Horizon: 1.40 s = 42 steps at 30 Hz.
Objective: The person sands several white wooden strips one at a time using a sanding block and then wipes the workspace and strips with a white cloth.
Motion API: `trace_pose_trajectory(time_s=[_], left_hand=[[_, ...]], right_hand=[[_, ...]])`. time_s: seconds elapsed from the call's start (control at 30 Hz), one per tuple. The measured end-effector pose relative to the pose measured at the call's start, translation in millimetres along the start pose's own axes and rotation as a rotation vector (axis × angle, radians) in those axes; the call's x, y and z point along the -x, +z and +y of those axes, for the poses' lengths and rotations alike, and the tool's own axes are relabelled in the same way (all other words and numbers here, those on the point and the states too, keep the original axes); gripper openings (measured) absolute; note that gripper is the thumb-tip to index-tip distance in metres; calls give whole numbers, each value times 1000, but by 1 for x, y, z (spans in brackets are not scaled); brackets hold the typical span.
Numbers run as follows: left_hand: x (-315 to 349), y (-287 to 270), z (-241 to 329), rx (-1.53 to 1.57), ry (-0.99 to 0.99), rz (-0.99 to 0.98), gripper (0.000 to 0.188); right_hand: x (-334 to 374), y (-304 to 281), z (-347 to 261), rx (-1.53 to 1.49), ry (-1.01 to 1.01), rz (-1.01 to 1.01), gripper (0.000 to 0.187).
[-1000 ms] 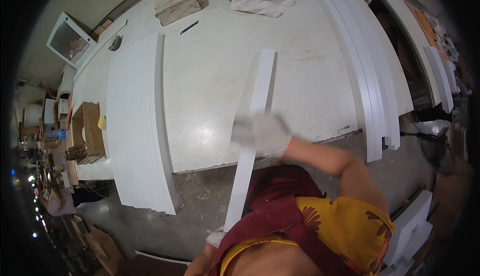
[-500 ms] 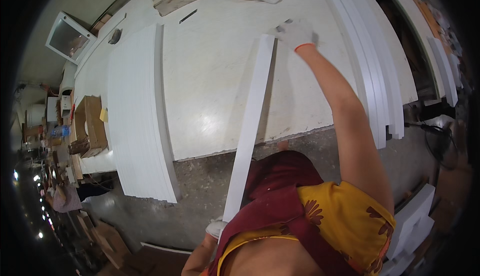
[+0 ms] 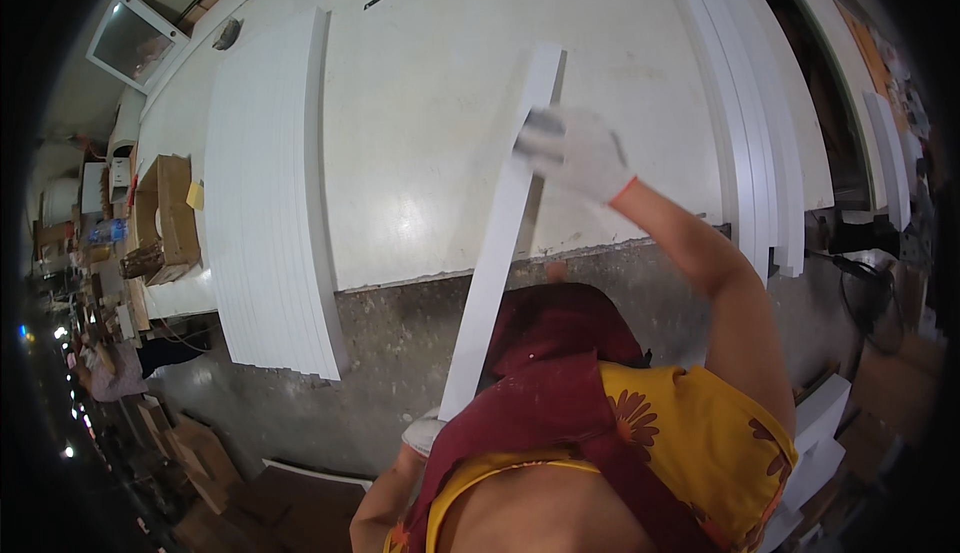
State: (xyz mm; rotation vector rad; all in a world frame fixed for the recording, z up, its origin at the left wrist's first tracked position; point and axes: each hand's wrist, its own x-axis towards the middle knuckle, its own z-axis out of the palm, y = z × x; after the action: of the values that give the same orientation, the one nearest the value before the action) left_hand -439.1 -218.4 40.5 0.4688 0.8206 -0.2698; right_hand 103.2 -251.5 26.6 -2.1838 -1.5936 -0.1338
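Now the gloved right hand (image 3: 572,153) presses flat on the long white strip (image 3: 497,243), which overhangs the tabletop (image 3: 420,133); the left hand (image 3: 424,433) supports its near end, grip unclear. Wiping seems unfinished.

R arm bare, reaching up from lower right toward frame centre-top, elbow bent slightly. R hand (image 3: 575,153) in white glove w/ orange cuff, fingers curled, blurred. L hand (image 3: 424,434) at lower centre, also white-gloved, mostly hidden; L forearm bare, runs down to bottom edge.
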Motion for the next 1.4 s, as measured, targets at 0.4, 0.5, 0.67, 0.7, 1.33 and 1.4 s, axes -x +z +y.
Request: trace_pose_trajectory(time_s=[0.4,0.5,0.67,0.7,1.33,1.4], left_hand=[[-12,-7,5,97,-123,-54,67],[-9,-1,11,106,-117,-121,71],[-4,10,17,92,-100,-147,73],[-4,9,15,101,-96,-150,73],[-14,13,47,26,56,38,70],[-17,15,61,-273,195,-72,72]], right_hand=[[-9,19,-20,-78,-126,17,41],[-40,17,21,161,52,8,41],[14,26,-120,-196,-220,-168,37],[33,14,-167,-284,-382,-269,30],[49,23,74,-456,613,288,52],[78,34,56,-87,523,331,52]])
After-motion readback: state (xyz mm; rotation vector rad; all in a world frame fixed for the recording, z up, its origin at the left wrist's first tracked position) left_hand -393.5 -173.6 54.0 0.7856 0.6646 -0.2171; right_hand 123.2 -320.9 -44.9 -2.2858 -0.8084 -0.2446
